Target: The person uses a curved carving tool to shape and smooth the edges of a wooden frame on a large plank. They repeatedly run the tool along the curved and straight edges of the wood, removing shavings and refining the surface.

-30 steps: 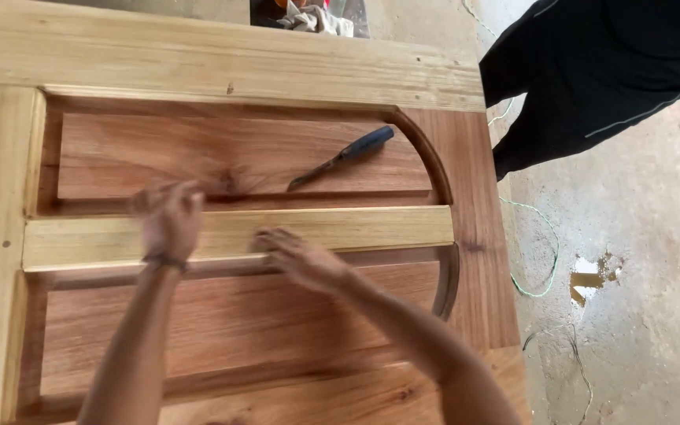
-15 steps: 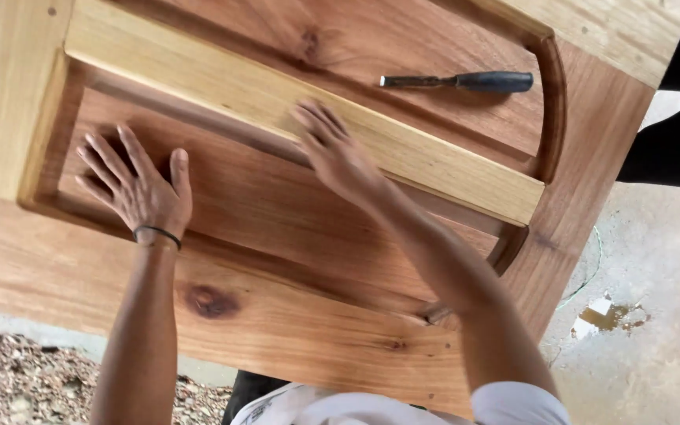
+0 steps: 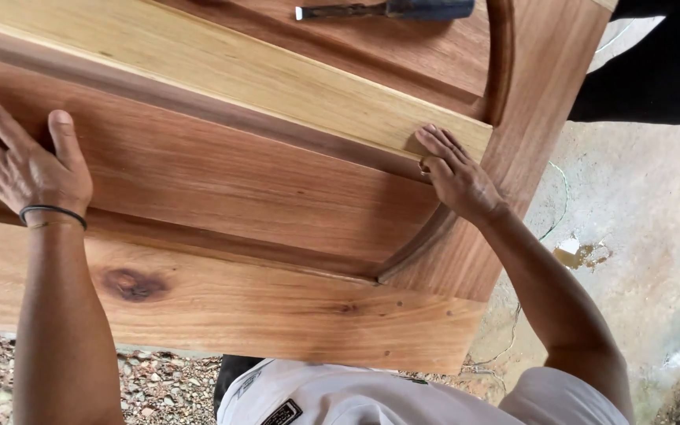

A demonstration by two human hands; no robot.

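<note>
On door (image 3: 277,189): both hands flat.

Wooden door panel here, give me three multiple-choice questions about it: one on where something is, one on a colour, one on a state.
1. Where does the chisel lie?
A. on the upper panel, at the top edge of the view
B. on the gravel
C. in the right hand

2. What colour is the band on the left wrist?
A. red
B. black
C. white

3. How is the left hand placed?
A. closed in a fist
B. gripping the chisel
C. flat, fingers spread, on the door

Answers:
1 A: the chisel rests on the wood beyond the pale rail, far from both hands.
2 B: a thin dark band circles the wrist.
3 C: the palm lies on the reddish panel, while the right hand touches the rail's end.
</note>
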